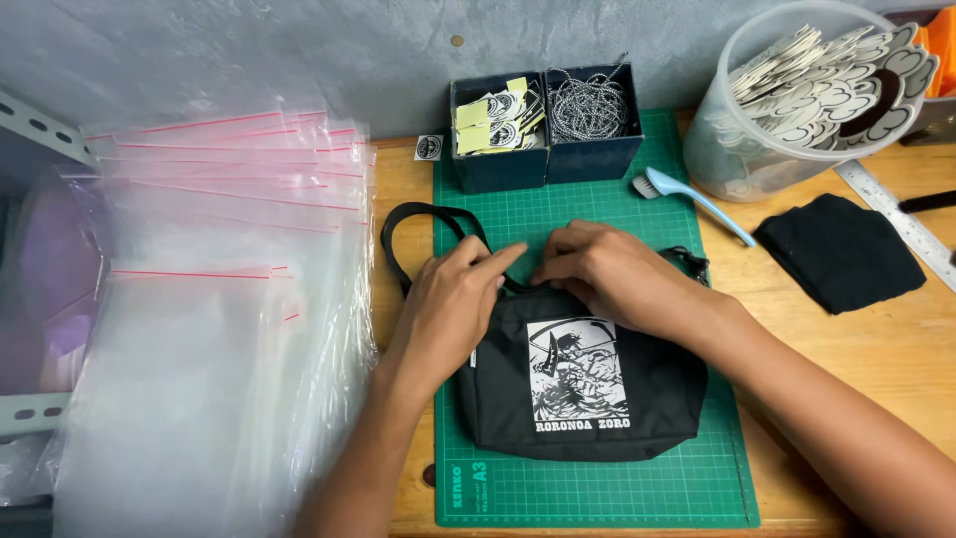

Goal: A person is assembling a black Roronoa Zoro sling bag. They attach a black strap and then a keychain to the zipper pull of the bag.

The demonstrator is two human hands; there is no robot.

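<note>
Head view, looking down on a wooden surface [876, 349] with a green cutting mat [597, 478] at centre. Small black pouch bag [583, 384] lying flat on the mat, white-and-black printed panel facing up, black strap [413, 224] looping off the mat's upper left corner. Left hand [453, 304] resting on the bag's upper left edge, fingers [503, 257] extended and close together, pressed on the top seam rather than closed around anything. Right hand [607, 269] over the bag's top edge, just beside the left hand, fingers curled down onto the fabric; whether pinching a zip pull or only pressing cannot be told.

Behind the hands, at the mat's far edge: two dark blue open boxes side by side, the left box [498, 164] filled with printed paper tags, the right box [596, 149] with coiled speckled cord. Small round sticker [428, 147] on the wood left of the boxes. Light blue brush [697, 199] lying diagonally across the mat's right edge. Clear plastic tub [727, 149] at upper right, packed with white-and-black cut-out cards. Folded black cloth [841, 249] on the wood to the right, metal ruler [901, 219] just beyond it. Stack of clear zip bags [209, 329] with red seal lines filling the left side.
</note>
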